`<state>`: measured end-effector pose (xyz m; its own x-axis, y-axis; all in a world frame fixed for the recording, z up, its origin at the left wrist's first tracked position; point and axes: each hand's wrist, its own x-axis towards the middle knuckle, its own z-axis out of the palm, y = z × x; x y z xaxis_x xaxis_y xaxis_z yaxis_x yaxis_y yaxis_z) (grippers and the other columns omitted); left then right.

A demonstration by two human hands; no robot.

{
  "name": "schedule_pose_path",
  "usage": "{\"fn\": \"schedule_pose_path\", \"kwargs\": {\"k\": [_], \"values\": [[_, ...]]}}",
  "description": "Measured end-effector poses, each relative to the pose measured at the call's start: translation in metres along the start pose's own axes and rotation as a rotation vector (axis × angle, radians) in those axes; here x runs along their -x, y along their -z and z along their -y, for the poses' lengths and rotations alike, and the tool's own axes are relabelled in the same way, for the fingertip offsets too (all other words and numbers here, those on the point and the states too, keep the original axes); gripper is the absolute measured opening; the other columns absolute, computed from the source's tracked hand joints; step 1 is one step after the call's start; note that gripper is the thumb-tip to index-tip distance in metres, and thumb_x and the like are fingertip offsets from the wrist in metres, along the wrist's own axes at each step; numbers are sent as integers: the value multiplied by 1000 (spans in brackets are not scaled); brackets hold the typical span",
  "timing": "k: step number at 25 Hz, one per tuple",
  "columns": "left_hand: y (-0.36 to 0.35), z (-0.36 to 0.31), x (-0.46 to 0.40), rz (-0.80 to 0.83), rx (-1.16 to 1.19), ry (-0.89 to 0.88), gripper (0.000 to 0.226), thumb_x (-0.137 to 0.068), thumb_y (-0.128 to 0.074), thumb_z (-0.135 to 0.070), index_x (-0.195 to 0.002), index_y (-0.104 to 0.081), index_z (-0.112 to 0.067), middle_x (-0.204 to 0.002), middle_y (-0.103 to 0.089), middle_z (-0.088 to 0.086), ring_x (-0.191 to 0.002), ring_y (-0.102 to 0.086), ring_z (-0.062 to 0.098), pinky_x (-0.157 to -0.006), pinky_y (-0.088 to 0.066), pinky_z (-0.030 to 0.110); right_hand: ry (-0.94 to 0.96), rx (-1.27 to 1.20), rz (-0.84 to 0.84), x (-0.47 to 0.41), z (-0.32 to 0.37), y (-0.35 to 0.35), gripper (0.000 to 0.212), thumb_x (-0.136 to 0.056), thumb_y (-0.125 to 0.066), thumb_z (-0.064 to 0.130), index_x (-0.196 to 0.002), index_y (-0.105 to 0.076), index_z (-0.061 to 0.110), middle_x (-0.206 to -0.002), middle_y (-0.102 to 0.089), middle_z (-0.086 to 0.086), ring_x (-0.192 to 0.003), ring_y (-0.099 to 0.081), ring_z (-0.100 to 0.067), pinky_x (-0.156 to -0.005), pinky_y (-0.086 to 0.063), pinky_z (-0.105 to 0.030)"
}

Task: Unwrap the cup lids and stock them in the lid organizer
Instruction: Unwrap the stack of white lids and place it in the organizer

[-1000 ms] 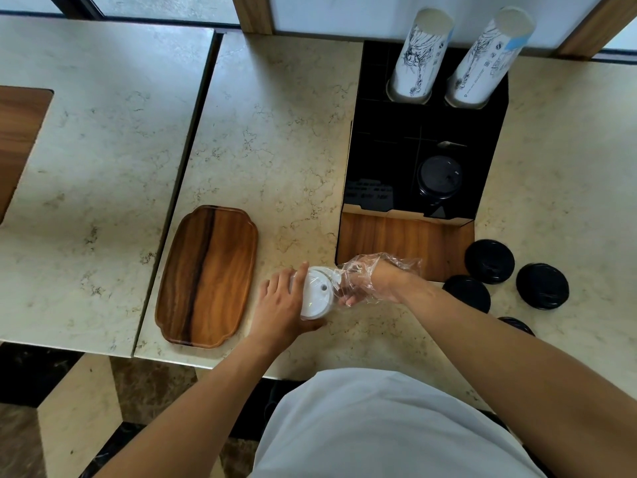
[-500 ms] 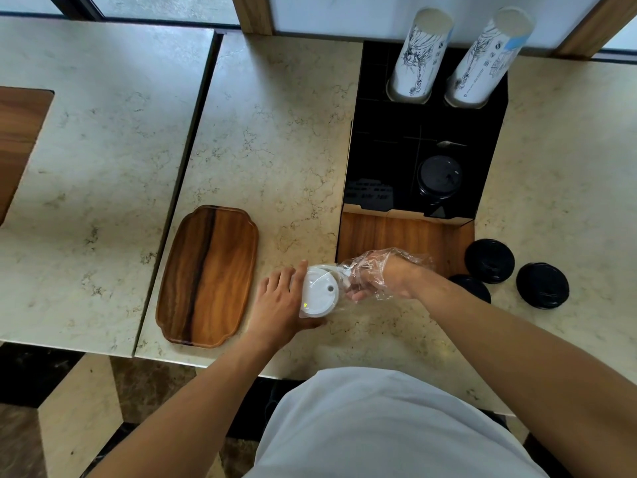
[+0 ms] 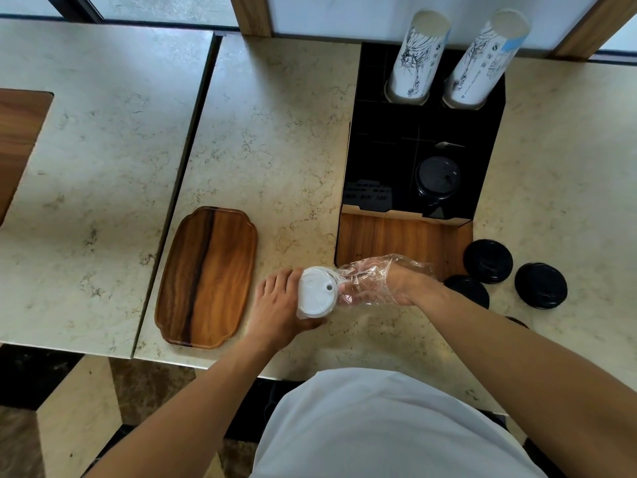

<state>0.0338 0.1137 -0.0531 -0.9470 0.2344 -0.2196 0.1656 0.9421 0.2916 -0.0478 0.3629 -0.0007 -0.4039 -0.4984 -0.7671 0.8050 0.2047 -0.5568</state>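
White cup lids (image 3: 316, 292), a stack of them, sit near the front edge of the counter with my left hand (image 3: 279, 305) wrapped around them from the left side. My right hand (image 3: 382, 282) is bunched up in the clear plastic wrap (image 3: 365, 281) at the stack's right end; I can't tell how tight that grip is through the film. Just behind is the lid organizer (image 3: 420, 160), black inside with a wood front, holding a black lid (image 3: 437, 175) and two printed paper cup stacks (image 3: 417, 56). Loose black lids (image 3: 487, 261) lie to the right on the counter, partly under my forearm. A wooden tray (image 3: 206, 277) sits just left. It's all on a beige marble counter (image 3: 275, 132), with a dark floor below.
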Motion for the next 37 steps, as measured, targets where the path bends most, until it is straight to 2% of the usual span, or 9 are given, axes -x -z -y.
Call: {"fn": "schedule_pose_path", "kwargs": {"k": [2,5,11,15,17,21,26,33,37], "values": [[4,-4,-1,-20,41,30,102,-61,-75,-75,-137,-44,-15,-129,-58,5,-116,-54,29,-96,-42,46,32,-60,20,-1,3,-2,26,-82,-77,-4,-107,-72,1,-103,-79,-15,-91,-78,-27,-81,-65,-37],[9,-7,-1,-53,122,31,96,-59,-81,-66,-131,-50,-12,-123,-61,5,-110,-57,30,-90,-43,45,54,47,20,-6,1,-5,49,-73,-86,15,-118,-72,2,-114,-77,-16,-103,-75,-30,-98,-59,-45],[11,-7,2,-167,194,33,95,-55,-90,-57,-128,-52,-9,-116,-62,9,-103,-57,29,-86,-40,40,51,32,28,-13,6,-9,32,-90,-78,11,-118,-72,-3,-101,-74,-16,-79,-67,-17,-67,-60,-25],[11,-7,3,-193,135,15,99,-54,-91,-58,-130,-49,-9,-116,-61,9,-102,-58,29,-83,-44,42,-15,26,40,-19,7,-8,49,-81,-87,24,-119,-72,-4,-97,-76,-13,-72,-69,-15,-63,-57,-25],[11,-7,3,-175,100,-1,101,-55,-90,-59,-132,-48,-7,-118,-60,10,-102,-59,31,-83,-46,43,-45,-41,53,-19,6,-7,43,-89,-80,17,-124,-69,-6,-91,-78,-9,-72,-72,-17,-64,-61,-26],[10,-11,1,-162,88,26,105,-56,-90,-59,-136,-42,-9,-123,-59,12,-107,-57,31,-87,-46,43,-57,-120,33,-18,4,-16,16,-90,-77,11,-102,-73,2,-82,-75,-12,-68,-71,-20,-60,-62,-26],[7,-5,-3,-69,-2,-7,107,-65,-78,-70,-144,-41,-9,-129,-54,11,-114,-53,30,-96,-43,44,-17,-31,49,-22,0,-22,20,-89,-78,8,-104,-68,-1,-77,-68,-12,-67,-65,-19,-63,-61,-27],[3,5,5,26,-146,22,96,-80,-40,-82,-145,-44,-12,-117,-54,9,-102,-54,29,-84,-45,42,0,42,-21,-17,-2,-6,15,-90,-75,5,-103,-70,-2,-77,-75,-13,-64,-72,-19,-65,-64,-27],[-1,7,13,70,-251,-5,88,-93,-29,-70,-154,-36,-6,-116,-55,13,-99,-54,31,-84,-48,43,-39,8,-26,-14,-5,5,38,-88,-78,2,-118,-64,-15,-80,-76,-16,-69,-75,-23,-70,-66,-33]]}}
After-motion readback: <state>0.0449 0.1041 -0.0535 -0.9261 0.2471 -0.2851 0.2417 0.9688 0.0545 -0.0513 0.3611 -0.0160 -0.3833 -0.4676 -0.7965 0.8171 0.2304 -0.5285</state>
